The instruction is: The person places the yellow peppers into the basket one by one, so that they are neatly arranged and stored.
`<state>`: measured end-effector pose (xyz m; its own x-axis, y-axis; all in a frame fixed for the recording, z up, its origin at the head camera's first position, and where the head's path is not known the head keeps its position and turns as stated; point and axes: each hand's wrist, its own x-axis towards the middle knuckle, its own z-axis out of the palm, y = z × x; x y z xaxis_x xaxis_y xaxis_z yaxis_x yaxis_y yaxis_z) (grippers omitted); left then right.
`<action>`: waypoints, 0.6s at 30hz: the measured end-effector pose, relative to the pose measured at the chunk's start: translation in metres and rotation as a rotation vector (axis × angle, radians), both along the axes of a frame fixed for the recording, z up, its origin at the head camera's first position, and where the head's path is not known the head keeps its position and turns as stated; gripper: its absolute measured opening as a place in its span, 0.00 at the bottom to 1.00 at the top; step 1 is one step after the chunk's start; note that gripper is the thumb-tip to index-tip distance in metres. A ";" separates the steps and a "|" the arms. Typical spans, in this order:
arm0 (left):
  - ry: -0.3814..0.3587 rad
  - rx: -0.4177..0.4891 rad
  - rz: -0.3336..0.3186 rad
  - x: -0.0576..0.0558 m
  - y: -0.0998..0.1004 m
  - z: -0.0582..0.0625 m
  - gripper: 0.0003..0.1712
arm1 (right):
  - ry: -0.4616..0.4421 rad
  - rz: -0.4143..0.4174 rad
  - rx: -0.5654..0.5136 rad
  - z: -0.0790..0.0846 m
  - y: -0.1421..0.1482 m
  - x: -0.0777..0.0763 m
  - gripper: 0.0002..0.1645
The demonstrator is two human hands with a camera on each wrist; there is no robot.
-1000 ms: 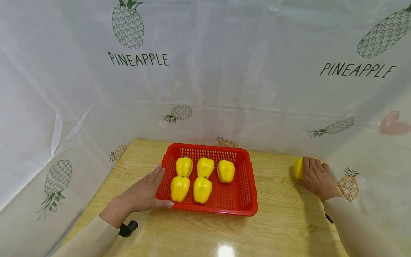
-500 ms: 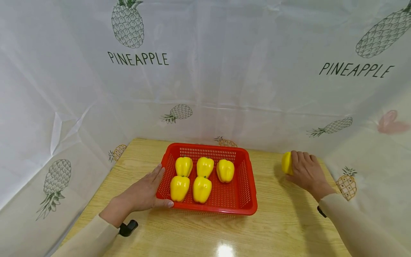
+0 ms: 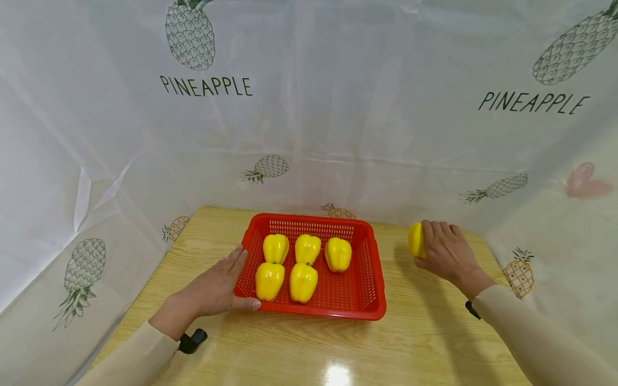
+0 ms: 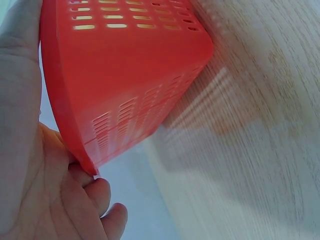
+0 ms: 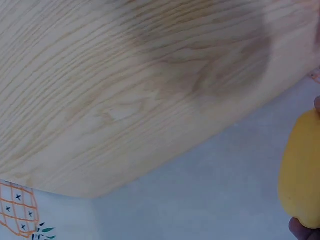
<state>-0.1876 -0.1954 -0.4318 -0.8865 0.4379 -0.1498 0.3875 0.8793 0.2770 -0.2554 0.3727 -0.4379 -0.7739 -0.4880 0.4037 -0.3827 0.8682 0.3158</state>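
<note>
My left hand holds the left front corner of a red plastic basket, its thumb on the front rim and its fingers at the left side. In the left wrist view the fingertips show by the basket rim. Several yellow bell peppers lie in the basket, two in front and three behind. To the right of the basket, my right hand grips another yellow bell pepper above the table. The right wrist view shows part of that bell pepper at its right edge.
Basket and hands are over a light wooden table. A white pineapple-printed sheet hangs behind it and at both sides. The bare right side of the basket floor lies beside the peppers. A black wrist strap sits on the left arm.
My right hand has carried its yellow bell pepper leftward, from the table's far right edge toward the basket. The left hand and the basket stay in place.
</note>
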 end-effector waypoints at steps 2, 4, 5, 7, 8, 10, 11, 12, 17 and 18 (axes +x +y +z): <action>0.002 0.001 -0.002 0.000 0.000 0.000 0.80 | -0.009 0.004 -0.004 0.004 -0.005 0.001 0.51; 0.005 0.002 -0.004 0.000 0.000 0.000 0.80 | -0.009 0.013 -0.008 0.008 -0.011 0.002 0.50; 0.006 0.002 -0.004 0.000 0.000 0.000 0.80 | -0.004 0.022 -0.007 0.010 -0.014 0.002 0.50; 0.006 0.003 -0.004 0.000 0.000 0.000 0.79 | 0.013 0.038 -0.008 0.014 -0.021 0.002 0.49; 0.007 0.002 -0.002 -0.001 0.000 0.000 0.79 | 0.024 0.049 -0.009 0.016 -0.024 0.002 0.49; 0.004 0.006 0.000 -0.001 0.000 0.001 0.79 | 0.046 0.068 -0.006 0.019 -0.031 0.002 0.48; 0.004 0.004 0.000 -0.001 0.000 0.001 0.79 | 0.052 0.075 -0.006 0.021 -0.034 0.002 0.48; 0.003 0.002 0.001 -0.001 0.000 0.001 0.79 | 0.058 0.081 -0.007 0.023 -0.037 0.002 0.48; 0.009 -0.004 -0.001 -0.001 0.000 0.001 0.79 | 0.052 0.094 -0.009 0.031 -0.055 0.004 0.48; 0.012 -0.006 -0.002 -0.001 0.000 0.000 0.79 | 0.049 0.093 -0.009 0.033 -0.058 0.004 0.48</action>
